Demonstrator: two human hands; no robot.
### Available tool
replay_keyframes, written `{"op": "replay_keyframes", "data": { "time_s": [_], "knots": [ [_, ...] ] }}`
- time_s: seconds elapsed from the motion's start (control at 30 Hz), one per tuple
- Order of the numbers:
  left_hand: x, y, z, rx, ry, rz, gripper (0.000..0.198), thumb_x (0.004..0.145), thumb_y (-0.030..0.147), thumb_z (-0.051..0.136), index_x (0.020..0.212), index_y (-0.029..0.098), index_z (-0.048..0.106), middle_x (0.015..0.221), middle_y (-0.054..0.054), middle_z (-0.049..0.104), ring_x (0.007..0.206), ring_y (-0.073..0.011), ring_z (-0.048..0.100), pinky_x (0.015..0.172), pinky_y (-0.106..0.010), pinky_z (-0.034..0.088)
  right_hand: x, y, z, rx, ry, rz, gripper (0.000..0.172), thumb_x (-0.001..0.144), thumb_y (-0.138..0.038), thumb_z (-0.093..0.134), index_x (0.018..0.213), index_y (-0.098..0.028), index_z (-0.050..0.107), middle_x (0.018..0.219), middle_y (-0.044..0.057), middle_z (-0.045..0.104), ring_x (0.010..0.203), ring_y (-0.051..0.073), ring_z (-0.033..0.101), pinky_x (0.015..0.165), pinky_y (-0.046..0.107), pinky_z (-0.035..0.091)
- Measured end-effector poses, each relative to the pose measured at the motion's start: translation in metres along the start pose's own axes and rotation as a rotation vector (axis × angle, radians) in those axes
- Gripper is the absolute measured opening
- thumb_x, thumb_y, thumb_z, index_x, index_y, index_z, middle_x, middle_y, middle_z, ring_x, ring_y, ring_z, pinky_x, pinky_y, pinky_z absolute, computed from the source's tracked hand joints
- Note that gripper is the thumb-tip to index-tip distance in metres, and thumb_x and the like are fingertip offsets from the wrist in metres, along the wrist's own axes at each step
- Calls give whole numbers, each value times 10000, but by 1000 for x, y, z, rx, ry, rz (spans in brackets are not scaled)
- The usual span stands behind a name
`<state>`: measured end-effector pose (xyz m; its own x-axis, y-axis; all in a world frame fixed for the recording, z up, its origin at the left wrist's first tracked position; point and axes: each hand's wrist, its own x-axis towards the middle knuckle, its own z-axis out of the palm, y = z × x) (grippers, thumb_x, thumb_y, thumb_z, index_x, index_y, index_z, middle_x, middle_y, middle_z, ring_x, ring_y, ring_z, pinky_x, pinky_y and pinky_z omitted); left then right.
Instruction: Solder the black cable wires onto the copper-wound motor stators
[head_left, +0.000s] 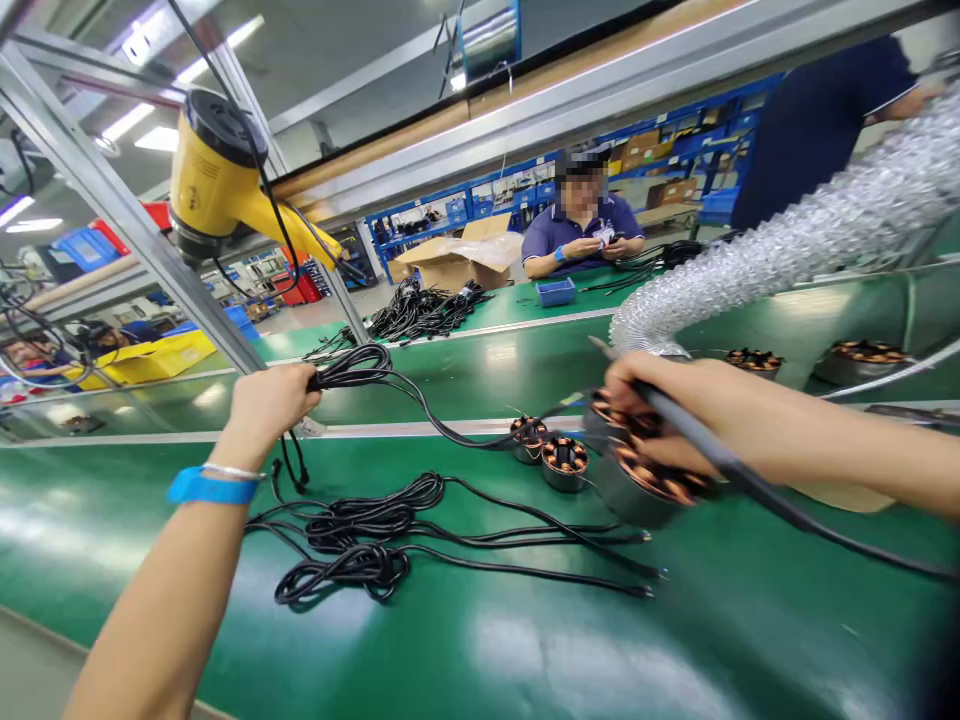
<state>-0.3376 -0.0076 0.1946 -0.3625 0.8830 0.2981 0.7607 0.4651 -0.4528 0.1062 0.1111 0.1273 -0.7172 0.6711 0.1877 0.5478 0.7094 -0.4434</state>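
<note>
My left hand [271, 400], with a blue band at the wrist, is closed around a coiled black cable [364, 366] above the green work surface. The cable's free length runs right toward the stators. My right hand [675, 400] is closed on what looks like a soldering iron [602, 348]; its pointed tip shows past the fingers, and a dark cord crosses the wrist. Just under that hand are motion-blurred copper-wound stators [649, 490]; whether the fingers touch them I cannot tell. Two smaller stators [565, 462] stand to their left. Several coiled black cables [360, 525] lie below.
A silver flexible duct [780, 250] slants down at the right, near more stators [862, 362]. A yellow tool [214, 180] hangs upper left beside a metal frame post [142, 220]. Across the bench, a co-worker [585, 225] sits near a cable pile [427, 308] and blue tray [556, 292].
</note>
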Motion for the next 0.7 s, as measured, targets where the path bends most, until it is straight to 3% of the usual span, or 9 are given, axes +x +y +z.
{"op": "replay_keyframes", "data": {
  "time_s": [0.1, 0.2, 0.33, 0.4, 0.5, 0.6, 0.7],
  "knots": [
    [49, 29, 17, -53, 65, -59, 292, 874, 269, 477, 1057, 133, 660, 1075, -195, 703, 974, -373, 672, 737, -398, 494, 75, -10, 2, -88, 31, -29, 447, 682, -58, 738, 1004, -240, 487, 766, -26, 669, 683, 146, 635, 584, 217, 437],
    [100, 60, 27, -106, 142, -137, 335, 930, 219, 373, 1145, 84, 593, 1142, -236, 652, 1068, -371, 634, 795, -410, 485, 147, 0, 16, -170, 54, 26, 470, 705, -54, 742, 1099, -182, 521, 874, 24, 676, 809, 179, 645, 664, 233, 474],
    [146, 104, 50, -197, 146, -194, 383, 971, 276, 365, 1252, 43, 481, 1146, -270, 624, 1063, -362, 635, 802, -395, 488, 213, 32, 43, -252, 56, 140, 318, 932, -306, 634, 1196, -144, 564, 1113, 75, 628, 945, 199, 640, 814, 378, 558],
    [152, 126, 75, -249, 97, -146, 423, 933, 302, 498, 1275, 56, 458, 1082, -236, 657, 1013, -324, 662, 797, -347, 494, 232, 50, 58, -269, 39, 188, 332, 951, -343, 612, 1216, -146, 569, 1187, 90, 605, 1003, 213, 634, 851, 409, 560],
    [146, 141, 122, -304, 26, -58, 562, 833, 177, 627, 1336, 52, 412, 1128, -231, 652, 1070, -288, 652, 840, -287, 481, 248, 75, 76, -272, 0, 241, 343, 944, -337, 623, 1223, -145, 569, 1205, 98, 602, 1027, 222, 631, 863, 409, 559],
    [128, 130, 158, -351, -49, -44, 470, 818, 90, 555, 1282, 76, 480, 1144, -216, 664, 1094, -281, 649, 865, -293, 474, 252, 93, 83, -261, -27, 287, 333, 947, -335, 619, 1218, -147, 573, 1207, 98, 602, 1032, 221, 630, 865, 406, 559],
    [113, 106, 171, -408, -131, -85, 297, 934, 212, 366, 1109, 116, 587, 994, -205, 714, 947, -327, 696, 792, -385, 501, 242, 96, 75, -238, 0, 312, 331, 951, -337, 613, 1220, -147, 572, 1210, 96, 601, 1030, 221, 630, 866, 415, 559]
  ]
}}
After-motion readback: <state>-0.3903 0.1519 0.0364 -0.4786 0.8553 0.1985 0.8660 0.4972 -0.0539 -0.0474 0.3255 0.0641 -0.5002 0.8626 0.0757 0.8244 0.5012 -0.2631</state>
